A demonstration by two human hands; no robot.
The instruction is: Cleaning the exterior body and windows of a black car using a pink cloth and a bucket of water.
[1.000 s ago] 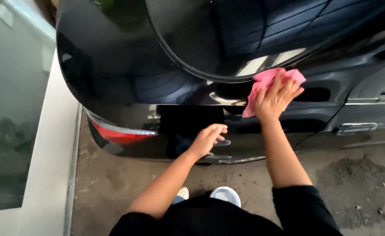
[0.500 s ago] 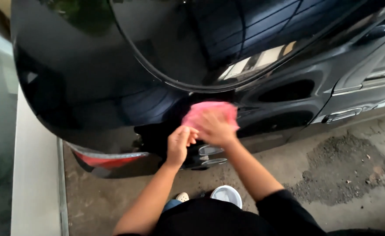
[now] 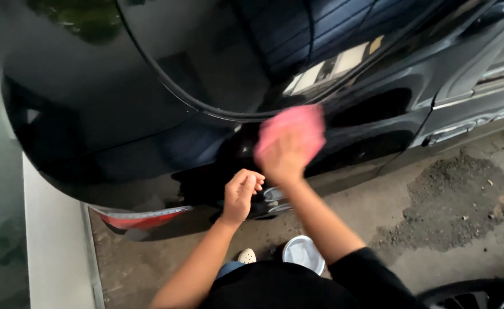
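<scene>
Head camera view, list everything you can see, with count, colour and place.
car: one, glossy black, fills the upper frame
tail light: one, red, low on the car at lower left
cloth: one, pink, blurred, against the car body under the right hand
ground: grey concrete with a dark patch, right
kerb: one, pale, left edge
round white object: one, on the ground by the person
shoe: one visible, pale, bottom centre
left hand: loosely curled, near the car, empty
right hand: pressing the cloth

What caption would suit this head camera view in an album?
Right hand presses a pink cloth on a glossy black car; left hand rests below.
</scene>
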